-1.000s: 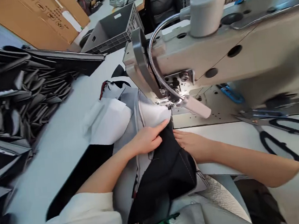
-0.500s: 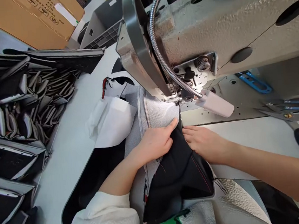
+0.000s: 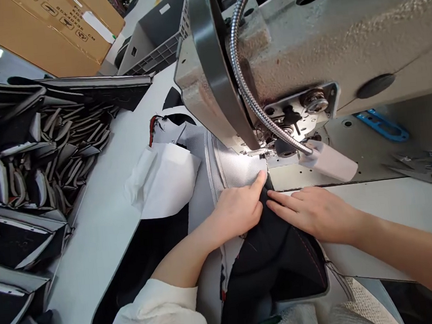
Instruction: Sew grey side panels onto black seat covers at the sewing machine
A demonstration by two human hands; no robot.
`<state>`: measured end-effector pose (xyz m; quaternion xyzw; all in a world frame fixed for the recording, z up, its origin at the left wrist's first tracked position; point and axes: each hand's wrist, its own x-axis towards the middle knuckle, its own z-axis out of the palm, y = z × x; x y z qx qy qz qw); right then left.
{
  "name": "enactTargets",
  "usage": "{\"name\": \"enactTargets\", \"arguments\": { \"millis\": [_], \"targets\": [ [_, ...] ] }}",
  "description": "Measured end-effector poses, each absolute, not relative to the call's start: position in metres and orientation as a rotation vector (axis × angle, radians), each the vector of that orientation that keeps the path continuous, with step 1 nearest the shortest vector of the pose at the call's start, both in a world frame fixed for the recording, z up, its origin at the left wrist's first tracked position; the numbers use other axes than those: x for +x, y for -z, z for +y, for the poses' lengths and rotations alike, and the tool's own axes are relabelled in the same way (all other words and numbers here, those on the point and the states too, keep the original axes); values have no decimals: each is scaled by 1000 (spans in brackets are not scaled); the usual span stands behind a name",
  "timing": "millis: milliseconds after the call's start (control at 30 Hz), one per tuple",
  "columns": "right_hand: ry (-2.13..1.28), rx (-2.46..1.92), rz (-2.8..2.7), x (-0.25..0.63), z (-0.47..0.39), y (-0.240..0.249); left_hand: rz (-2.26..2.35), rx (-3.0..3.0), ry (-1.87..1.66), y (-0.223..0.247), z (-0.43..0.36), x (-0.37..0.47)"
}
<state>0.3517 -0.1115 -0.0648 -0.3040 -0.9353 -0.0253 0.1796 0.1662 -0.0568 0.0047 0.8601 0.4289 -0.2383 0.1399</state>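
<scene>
- Left hand (image 3: 238, 212): forefinger extended, pressing grey fabric (image 3: 235, 168); pinching, can't tell.
- Black fabric (image 3: 277, 260) lies against the grey, just before the sewing machine (image 3: 298, 62); edges should stay flush.
- Right hand (image 3: 318, 214): fingers slightly spread on black; light, even pressure suits.

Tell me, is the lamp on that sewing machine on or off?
On, it seems: the lamp points at a bright patch on the grey fabric.

black panel (image 3: 283, 262) — matt cloth
</scene>
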Motion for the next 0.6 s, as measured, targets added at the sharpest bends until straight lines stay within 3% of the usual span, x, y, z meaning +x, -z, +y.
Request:
{"name": "enactTargets", "arguments": {
  "millis": [400, 600],
  "targets": [
    [-200, -914, -2734, 367, -105, 67, 1190, 2586, 796, -9, -45, 159],
    [-109, -1122, -2648, 358, -105, 70, 1122, 2521, 572, -13, -26, 169]
  ]
}}
